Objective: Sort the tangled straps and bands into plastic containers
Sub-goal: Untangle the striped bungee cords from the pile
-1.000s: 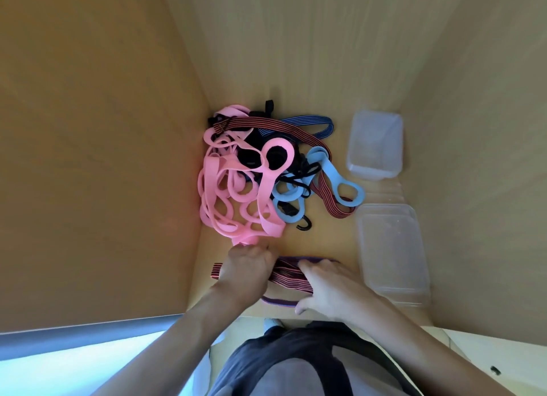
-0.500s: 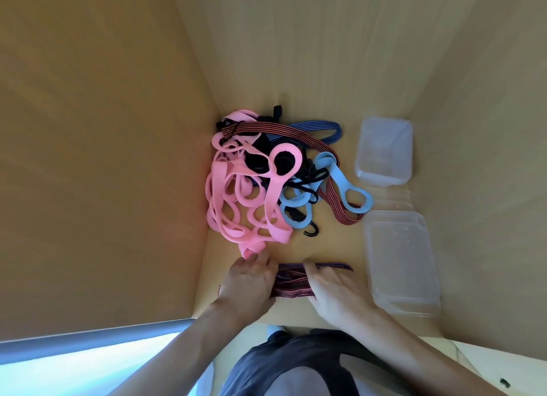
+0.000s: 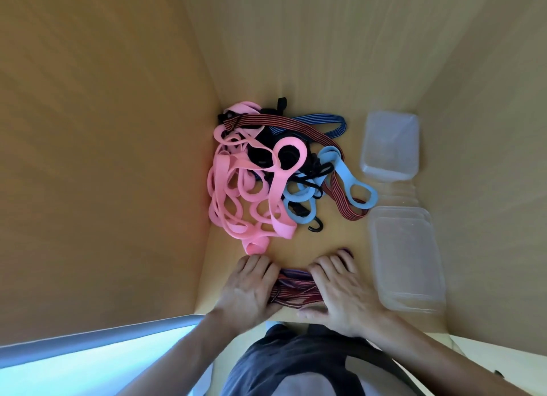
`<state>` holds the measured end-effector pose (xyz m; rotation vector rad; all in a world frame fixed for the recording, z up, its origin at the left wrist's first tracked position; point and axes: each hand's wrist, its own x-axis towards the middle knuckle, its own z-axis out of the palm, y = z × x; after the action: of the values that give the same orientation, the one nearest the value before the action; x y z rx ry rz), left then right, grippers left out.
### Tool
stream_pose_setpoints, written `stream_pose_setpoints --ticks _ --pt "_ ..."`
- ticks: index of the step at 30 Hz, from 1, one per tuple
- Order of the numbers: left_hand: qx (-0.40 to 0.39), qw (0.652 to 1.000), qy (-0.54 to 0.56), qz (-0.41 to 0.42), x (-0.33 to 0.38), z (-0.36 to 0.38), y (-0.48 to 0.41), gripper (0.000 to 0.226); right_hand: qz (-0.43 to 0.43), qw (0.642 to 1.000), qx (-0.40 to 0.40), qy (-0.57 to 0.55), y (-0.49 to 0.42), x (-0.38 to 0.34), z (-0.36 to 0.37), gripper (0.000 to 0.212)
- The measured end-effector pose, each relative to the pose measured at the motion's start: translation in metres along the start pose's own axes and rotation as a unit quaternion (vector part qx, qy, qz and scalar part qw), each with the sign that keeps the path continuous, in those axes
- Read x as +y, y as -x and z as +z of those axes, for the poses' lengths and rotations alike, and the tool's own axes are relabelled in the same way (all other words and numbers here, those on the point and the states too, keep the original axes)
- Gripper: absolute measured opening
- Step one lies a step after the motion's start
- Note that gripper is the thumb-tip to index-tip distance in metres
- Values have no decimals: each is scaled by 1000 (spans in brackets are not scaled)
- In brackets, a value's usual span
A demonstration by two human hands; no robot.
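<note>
Left hand (image 3: 247, 289), right hand (image 3: 340, 292): fingers now spread flat, pressing striped strap (image 3: 293, 290), bunched shorter than before

A small boxed-in work nook, not an open room: a pale wood-grain surface (image 3: 334, 241) is closed in by matching panels, a left panel (image 3: 103, 158), a back panel (image 3: 310, 40) and a right panel (image 3: 488, 158), like a study booth or cupboard bay. On it lie a small clear container (image 3: 390, 141), a larger clear container (image 3: 407, 256) and a heap of coloured straps (image 3: 251, 182). A grey rail (image 3: 88, 336) edges bluish light at lower left. Home, office or workshop cannot be told
</note>
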<state>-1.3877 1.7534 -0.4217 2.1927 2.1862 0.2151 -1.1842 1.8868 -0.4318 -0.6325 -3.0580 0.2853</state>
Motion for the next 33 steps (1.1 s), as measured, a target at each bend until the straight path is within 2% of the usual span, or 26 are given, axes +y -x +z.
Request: stream_pose_setpoints --ticks 2,6,9,13,17,22,25,29,33 --pt "11 1000 12 26 -12 6 -4 59 4 1000 3 5 2 2 5 74" --pt "27 998 17 50 -23 15 -15 79 20 999 20 18 3 9 10 57" --pt "24 999 22 30 -30 12 -35 85 64 998 8 14 -9 11 6 54" --pt "29 999 28 11 -35 5 -52 83 117 993 -18 19 -28 11 -5 54" --pt "49 998 24 -8 -20 18 -25 85 115 993 -16 -2 -14 7 -5 57" --pt "74 997 16 -31 -8 23 1 71 105 994 -14 -19 6 -6 -3 69" --pt "86 995 12 -44 -9 19 4 71 123 992 -19 -18 5 -10 -6 72" --pt "73 996 19 -41 -23 18 15 78 132 991 -28 -22 2 -11 -11 77" --pt "57 998 24 -32 -35 12 12 74 121 992 -31 -24 5 -10 -12 78"
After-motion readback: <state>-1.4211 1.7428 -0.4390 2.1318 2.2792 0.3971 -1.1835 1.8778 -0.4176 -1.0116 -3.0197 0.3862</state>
